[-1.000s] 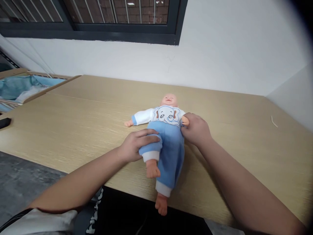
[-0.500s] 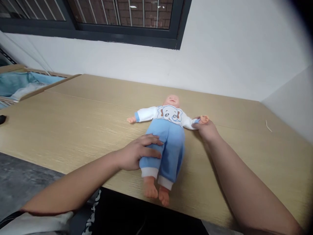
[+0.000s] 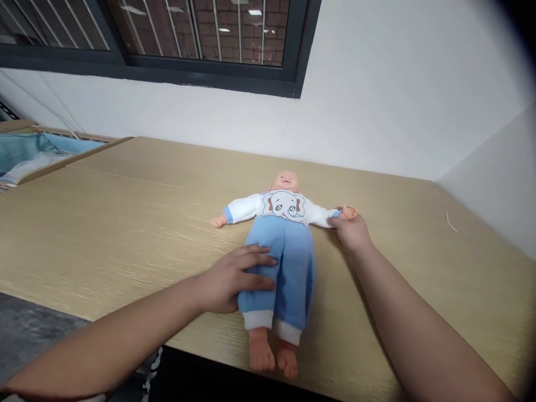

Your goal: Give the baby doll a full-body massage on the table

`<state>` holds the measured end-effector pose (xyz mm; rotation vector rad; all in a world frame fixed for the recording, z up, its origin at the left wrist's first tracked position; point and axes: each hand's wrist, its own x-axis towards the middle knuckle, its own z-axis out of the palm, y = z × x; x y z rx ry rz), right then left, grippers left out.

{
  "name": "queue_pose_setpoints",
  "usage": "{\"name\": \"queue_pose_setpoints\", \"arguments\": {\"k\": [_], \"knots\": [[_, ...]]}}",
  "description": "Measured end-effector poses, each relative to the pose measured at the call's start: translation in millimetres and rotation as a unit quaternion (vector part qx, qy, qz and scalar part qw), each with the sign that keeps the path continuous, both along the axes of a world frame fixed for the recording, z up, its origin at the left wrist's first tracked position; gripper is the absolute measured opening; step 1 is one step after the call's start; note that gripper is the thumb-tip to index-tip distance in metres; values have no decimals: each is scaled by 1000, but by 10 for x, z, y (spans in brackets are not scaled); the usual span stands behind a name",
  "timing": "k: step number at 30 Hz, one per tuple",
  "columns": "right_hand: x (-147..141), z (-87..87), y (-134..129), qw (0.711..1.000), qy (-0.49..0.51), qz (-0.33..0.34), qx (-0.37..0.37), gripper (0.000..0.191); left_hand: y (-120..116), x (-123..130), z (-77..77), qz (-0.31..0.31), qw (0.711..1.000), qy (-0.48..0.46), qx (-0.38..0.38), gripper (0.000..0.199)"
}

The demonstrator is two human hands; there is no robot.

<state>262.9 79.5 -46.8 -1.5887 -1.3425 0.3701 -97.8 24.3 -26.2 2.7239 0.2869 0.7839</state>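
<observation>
A baby doll (image 3: 285,234) lies on its back on the wooden table (image 3: 125,223), its head toward the wall and its feet near the front edge. It wears a white top with an elephant face and light blue trousers with white cuffs. My left hand (image 3: 238,273) is closed over the doll's leg at the left, fingers across the trouser front; its thumb is hidden. At the right, my right hand (image 3: 352,226) grips the doll's outstretched arm at the blue sleeve cuff. The doll's other arm reaches out to the left, untouched.
A wood-framed crib (image 3: 75,156) with blue lining stands at the far left. Behind the table is a white wall (image 3: 355,123) with a dark-framed window (image 3: 188,72). A thin pale strip (image 3: 451,221) lies on the table at the right.
The view has tilted up slightly, so everything sits a little lower in the picture. Both hands keep their places on the doll, which lies as before.
</observation>
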Motion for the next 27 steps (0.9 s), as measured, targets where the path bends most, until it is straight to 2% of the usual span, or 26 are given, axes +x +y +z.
{"name": "queue_pose_setpoints", "arguments": {"k": [2,3,5,7,10,15,18,23,27], "knots": [[-162,76,-62,998,-34,-45,36,33,12,4,49,-5,999,-39,-36,40],[-257,108,-93,996,-55,-35,66,39,22,3,70,-4,997,-51,-55,42],[-443,155,-145,983,-117,37,133,46,48,0,99,9,995,-64,-80,45],[-582,177,-183,961,-193,114,163,44,78,1,111,29,993,-71,-86,48],[-667,192,-221,932,-272,175,166,36,121,18,113,54,992,-87,-75,47],[-676,229,-276,899,-352,208,156,32,167,69,104,101,985,-128,-45,45],[-720,249,-320,885,-381,220,152,33,182,102,90,137,981,-123,-57,44],[-821,250,-379,871,-422,209,138,33,216,127,80,164,978,-115,-64,43],[-836,259,-375,891,-384,195,140,33,233,94,116,147,979,-118,-76,45]]}}
